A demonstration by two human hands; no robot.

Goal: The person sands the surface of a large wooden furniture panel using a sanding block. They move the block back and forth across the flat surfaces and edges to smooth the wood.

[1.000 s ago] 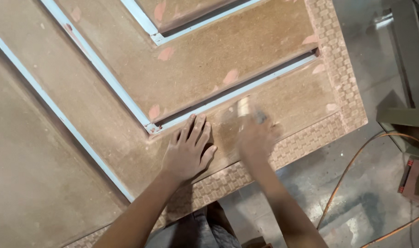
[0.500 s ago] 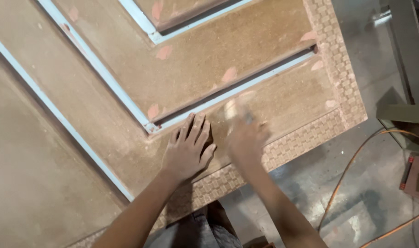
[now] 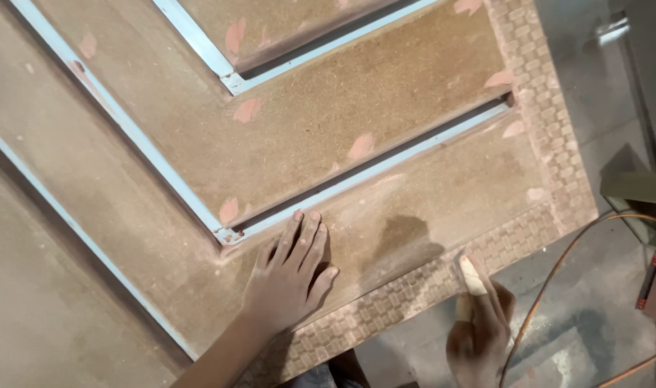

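Fingers of the left hand (image 3: 288,276) lie spread and flat on the brown carved door panel (image 3: 385,93), tips just below the corner of a pale blue strip (image 3: 371,176). Off the panel's woven-pattern border (image 3: 407,291), the right hand (image 3: 479,334) pinches a small pale sanding block (image 3: 471,276), its long axis pointing up toward the panel, the nearer hand to that edge.
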